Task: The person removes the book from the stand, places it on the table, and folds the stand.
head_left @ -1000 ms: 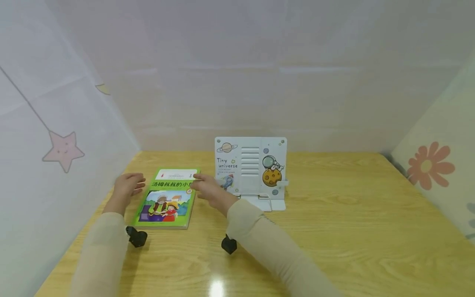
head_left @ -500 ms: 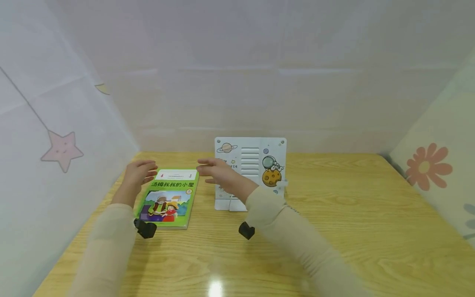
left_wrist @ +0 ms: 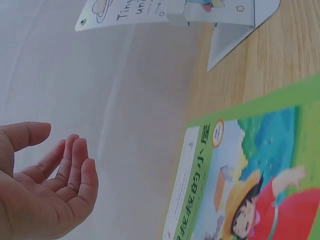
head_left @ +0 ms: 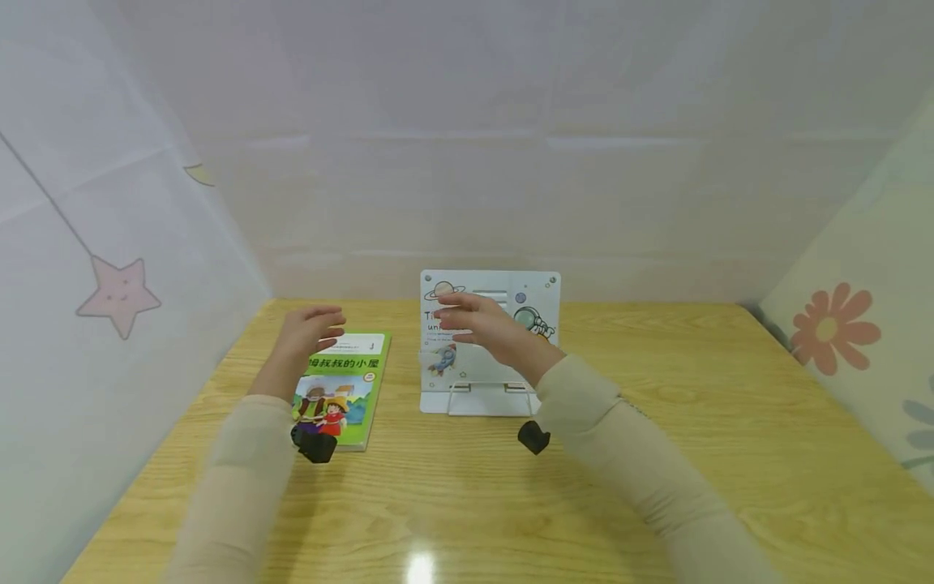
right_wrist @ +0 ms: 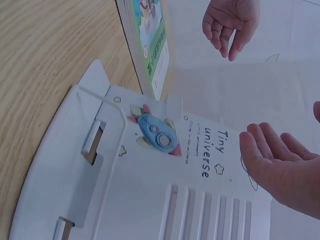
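Observation:
A green picture book [head_left: 343,389] with Chinese lettering lies flat on the left of the wooden table. My left hand [head_left: 302,341] hovers over its left side, fingers loosely bent, holding nothing; the left wrist view shows the hand [left_wrist: 55,190] apart from the book. In the middle stands a white book stand [head_left: 489,373] with space drawings and "Tiny universe" on its tilted back plate. In front of that plate floats my right hand [head_left: 492,328], its fingers relaxed and pointing left with nothing in them. It covers part of the plate's drawings.
Along the stand's foot runs a wire bracket [right_wrist: 117,135]. The wooden table [head_left: 657,454] extends to the right of the stand. Pale sheets with a pink star [head_left: 119,297] and a flower [head_left: 835,328] hang at the sides; another closes off the back.
Both hands have risen a little and moved right: the left now covers the book's left side, and the right has gone from the book's edge to before the stand. Book and stand stay put.

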The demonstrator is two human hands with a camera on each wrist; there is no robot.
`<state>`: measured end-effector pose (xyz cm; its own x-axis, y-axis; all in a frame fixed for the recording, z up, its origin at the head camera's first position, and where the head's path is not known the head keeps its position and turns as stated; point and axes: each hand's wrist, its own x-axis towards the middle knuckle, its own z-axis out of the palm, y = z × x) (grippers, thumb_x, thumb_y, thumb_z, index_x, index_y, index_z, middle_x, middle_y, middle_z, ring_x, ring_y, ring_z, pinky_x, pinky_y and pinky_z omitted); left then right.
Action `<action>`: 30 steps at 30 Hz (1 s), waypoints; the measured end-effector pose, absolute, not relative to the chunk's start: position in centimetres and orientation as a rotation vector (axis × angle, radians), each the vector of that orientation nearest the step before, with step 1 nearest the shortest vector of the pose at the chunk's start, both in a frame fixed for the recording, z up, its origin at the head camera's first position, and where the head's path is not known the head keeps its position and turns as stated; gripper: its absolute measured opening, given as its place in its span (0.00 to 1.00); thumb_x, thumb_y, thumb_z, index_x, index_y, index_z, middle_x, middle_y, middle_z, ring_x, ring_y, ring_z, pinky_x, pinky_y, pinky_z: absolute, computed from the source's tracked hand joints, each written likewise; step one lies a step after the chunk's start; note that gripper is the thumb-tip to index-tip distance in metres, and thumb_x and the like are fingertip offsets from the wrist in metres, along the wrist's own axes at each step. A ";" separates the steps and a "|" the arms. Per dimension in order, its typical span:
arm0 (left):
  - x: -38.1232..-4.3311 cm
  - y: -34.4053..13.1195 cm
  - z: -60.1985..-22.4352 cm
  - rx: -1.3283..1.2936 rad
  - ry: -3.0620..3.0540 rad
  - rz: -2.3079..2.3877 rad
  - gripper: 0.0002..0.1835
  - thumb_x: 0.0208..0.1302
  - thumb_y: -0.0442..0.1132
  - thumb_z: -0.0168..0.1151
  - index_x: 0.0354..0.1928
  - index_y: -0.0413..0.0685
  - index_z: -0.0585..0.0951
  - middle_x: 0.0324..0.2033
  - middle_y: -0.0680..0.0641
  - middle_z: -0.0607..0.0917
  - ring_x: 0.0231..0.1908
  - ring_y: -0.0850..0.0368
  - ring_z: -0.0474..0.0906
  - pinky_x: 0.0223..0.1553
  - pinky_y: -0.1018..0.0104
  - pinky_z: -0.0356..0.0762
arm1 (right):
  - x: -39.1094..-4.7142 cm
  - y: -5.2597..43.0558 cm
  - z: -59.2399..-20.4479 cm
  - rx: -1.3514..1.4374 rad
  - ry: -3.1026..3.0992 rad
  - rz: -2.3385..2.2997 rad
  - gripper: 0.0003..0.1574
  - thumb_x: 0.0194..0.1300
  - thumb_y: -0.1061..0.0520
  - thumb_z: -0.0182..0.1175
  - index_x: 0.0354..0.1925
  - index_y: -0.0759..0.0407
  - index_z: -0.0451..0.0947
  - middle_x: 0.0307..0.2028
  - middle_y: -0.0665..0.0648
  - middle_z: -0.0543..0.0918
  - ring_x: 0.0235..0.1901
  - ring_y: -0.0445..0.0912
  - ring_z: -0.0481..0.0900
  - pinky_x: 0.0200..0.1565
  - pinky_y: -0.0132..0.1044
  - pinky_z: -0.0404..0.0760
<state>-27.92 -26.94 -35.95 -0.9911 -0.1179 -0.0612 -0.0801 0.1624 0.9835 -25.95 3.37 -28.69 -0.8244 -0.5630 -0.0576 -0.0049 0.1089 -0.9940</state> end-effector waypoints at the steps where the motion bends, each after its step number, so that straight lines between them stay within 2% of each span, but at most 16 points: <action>1: -27.7 -26.6 -35.8 0.167 -2.353 -2.031 0.24 0.56 0.45 0.58 0.52 0.40 0.71 0.46 0.41 0.75 0.43 0.49 0.73 0.44 0.59 0.72 | -26.1 3.8 -28.7 -0.558 1.981 -1.760 0.29 0.62 0.61 0.49 0.60 0.65 0.56 0.56 0.62 0.65 0.53 0.52 0.64 0.54 0.46 0.62; 9: -24.6 -21.9 -32.0 0.224 -2.388 -2.004 0.23 0.60 0.39 0.52 0.55 0.34 0.65 0.50 0.36 0.69 0.49 0.43 0.67 0.50 0.55 0.65 | -26.7 7.6 -29.2 -0.550 2.077 -1.719 0.29 0.62 0.60 0.49 0.60 0.63 0.56 0.57 0.63 0.64 0.54 0.52 0.64 0.55 0.46 0.61; 15: -24.7 -21.2 -32.4 0.157 -2.373 -2.057 0.22 0.61 0.38 0.50 0.56 0.35 0.65 0.50 0.37 0.69 0.49 0.43 0.67 0.49 0.58 0.67 | -27.0 10.4 -29.7 -0.511 2.135 -1.732 0.29 0.62 0.60 0.50 0.60 0.64 0.56 0.56 0.64 0.65 0.54 0.52 0.63 0.55 0.46 0.60; 20: -24.9 -20.9 -33.0 0.072 -2.331 -2.090 0.22 0.61 0.37 0.51 0.55 0.34 0.65 0.49 0.37 0.70 0.46 0.45 0.70 0.49 0.55 0.67 | -27.1 12.6 -30.2 -0.515 2.135 -1.760 0.31 0.62 0.60 0.50 0.61 0.67 0.54 0.56 0.66 0.63 0.55 0.55 0.62 0.55 0.49 0.59; 30: -25.3 -19.7 -34.2 0.013 -2.306 -2.147 0.21 0.61 0.36 0.51 0.55 0.34 0.65 0.50 0.35 0.68 0.48 0.41 0.67 0.49 0.55 0.67 | -27.1 16.0 -31.6 -0.397 2.119 -1.848 0.31 0.61 0.61 0.50 0.60 0.68 0.54 0.56 0.68 0.62 0.55 0.57 0.60 0.55 0.49 0.59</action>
<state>-25.31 -19.67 -34.19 -0.9999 0.0005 -0.0122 -0.0121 0.0717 0.9974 -27.12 15.97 -31.63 -0.9165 -0.3976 -0.0442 -0.0102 0.1336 -0.9910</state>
